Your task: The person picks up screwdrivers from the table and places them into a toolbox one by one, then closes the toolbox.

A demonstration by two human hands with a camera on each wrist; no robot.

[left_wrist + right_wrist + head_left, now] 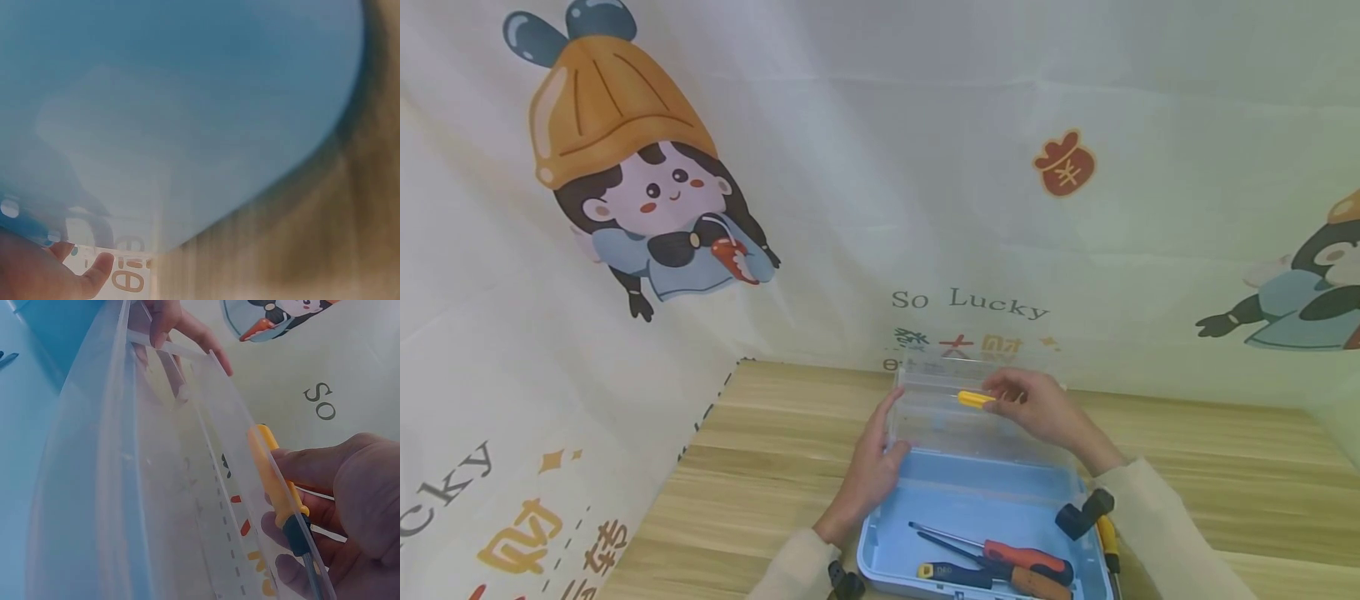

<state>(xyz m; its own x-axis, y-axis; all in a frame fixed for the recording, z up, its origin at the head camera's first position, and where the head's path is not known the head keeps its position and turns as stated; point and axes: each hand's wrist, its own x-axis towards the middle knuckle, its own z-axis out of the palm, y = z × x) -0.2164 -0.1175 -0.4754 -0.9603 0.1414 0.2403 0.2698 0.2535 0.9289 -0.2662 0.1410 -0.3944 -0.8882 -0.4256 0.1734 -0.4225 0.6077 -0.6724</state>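
My left hand (pixel 874 462) grips the left side edge of a clear plastic lid (pixel 925 429), which stands raised at the back of a blue toolbox (pixel 917 492). Between the thumb and fingers of my right hand (pixel 1033 408) is a yellow-handled screwdriver (pixel 270 472), beside the lid's upper part. The right wrist view shows its black collar and metal shaft, partly seen through the lid's clear wall. In the box lie a red-and-black screwdriver (pixel 1026 559), a dark blue one (pixel 958 574) and a brown-handled tool (pixel 1037 581). Only fingertips of the left hand (pixel 94 278) appear in its wrist view.
Another yellow-and-black screwdriver (pixel 1107 537) lies on the wooden table (pixel 775 467), just right of the box under my right forearm. A pale printed cloth (pixel 865 167) hangs behind and to the left, close behind the raised lid.
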